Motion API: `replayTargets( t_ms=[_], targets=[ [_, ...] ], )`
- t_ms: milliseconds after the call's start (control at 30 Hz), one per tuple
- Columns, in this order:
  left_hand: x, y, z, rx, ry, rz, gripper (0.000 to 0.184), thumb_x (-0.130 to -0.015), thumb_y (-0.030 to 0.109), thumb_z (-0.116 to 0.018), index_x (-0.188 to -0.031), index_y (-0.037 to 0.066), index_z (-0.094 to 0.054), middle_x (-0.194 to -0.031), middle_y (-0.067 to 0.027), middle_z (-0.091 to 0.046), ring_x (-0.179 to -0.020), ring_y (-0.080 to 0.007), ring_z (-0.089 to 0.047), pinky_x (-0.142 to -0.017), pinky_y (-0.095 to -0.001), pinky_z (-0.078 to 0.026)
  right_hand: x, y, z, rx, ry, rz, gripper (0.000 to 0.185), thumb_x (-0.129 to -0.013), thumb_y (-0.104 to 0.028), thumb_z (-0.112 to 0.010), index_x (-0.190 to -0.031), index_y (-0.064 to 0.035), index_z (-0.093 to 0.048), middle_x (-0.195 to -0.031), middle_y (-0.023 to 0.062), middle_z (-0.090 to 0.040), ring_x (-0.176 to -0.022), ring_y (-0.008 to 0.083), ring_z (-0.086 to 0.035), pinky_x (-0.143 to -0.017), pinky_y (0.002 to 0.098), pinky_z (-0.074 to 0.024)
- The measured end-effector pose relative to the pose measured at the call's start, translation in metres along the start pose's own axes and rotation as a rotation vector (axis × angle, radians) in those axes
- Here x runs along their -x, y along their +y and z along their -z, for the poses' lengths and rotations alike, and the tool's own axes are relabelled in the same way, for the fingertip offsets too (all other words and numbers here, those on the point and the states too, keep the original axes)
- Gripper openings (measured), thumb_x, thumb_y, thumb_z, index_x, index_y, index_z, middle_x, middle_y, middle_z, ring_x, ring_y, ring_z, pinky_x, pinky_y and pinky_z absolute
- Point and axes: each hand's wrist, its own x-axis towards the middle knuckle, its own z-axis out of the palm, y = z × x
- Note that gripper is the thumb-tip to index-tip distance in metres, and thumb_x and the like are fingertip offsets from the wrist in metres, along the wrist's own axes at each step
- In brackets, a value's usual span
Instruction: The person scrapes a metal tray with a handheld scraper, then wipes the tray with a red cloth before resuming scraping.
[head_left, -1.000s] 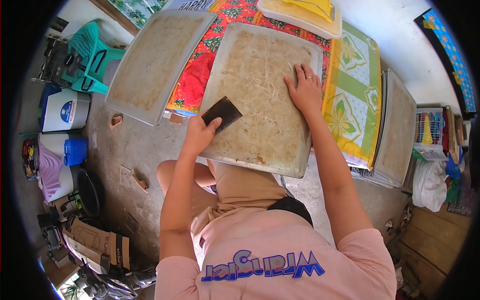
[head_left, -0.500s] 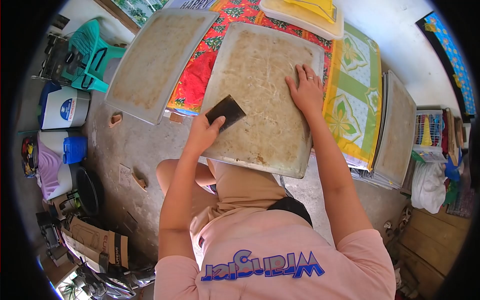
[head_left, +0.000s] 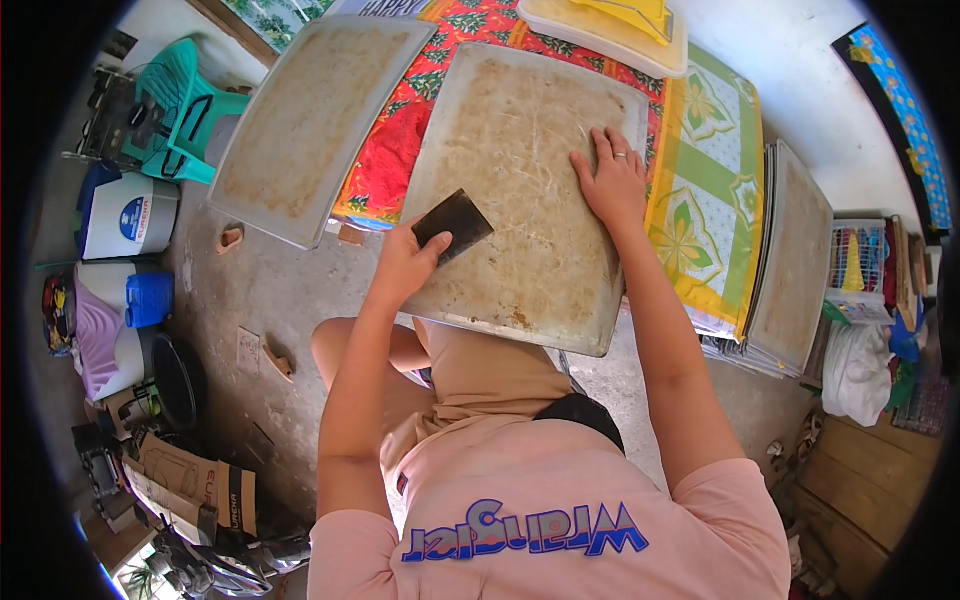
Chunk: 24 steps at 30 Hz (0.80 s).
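Observation:
A large baking tray, stained brown and scratched, lies in front of me, its near edge over my lap. My left hand is closed on a dark, flat rectangular scraper, thumb on top, above the tray's left side. Whether the scraper's edge touches the metal I cannot tell. On the tray's right side, my right hand lies flat with its fingers spread and a ring on one of them. A crumpled red cloth is just left of this tray.
A second stained tray rests at the left of the table. Behind stands a pale tub with a yellow object on it. Several stacked trays are at the right. A green chair and a cardboard box stand left.

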Motion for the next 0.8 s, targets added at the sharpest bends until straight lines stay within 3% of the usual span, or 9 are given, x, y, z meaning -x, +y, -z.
replayTargets(
  t_ms=[800],
  targets=[
    [-0.0007, 0.0065, -0.004, -0.017, -0.003, -0.01, 0.025, -0.091, 0.012, -0.069, -0.109, -0.005, -0.066, -0.083, -0.0075, -0.07, -0.075, -0.0112, -0.058, -0.071, -0.0307, -0.05, -0.0004, 0.0019, -0.0024, -0.014, -0.013, -0.009, 0.061, -0.097, -0.053, -0.051, -0.141, -0.0107, -0.053, -0.149, 0.0148, -0.049, -0.142, 0.0317, -0.04, -0.117, 0.049, -0.0279]
  ],
)
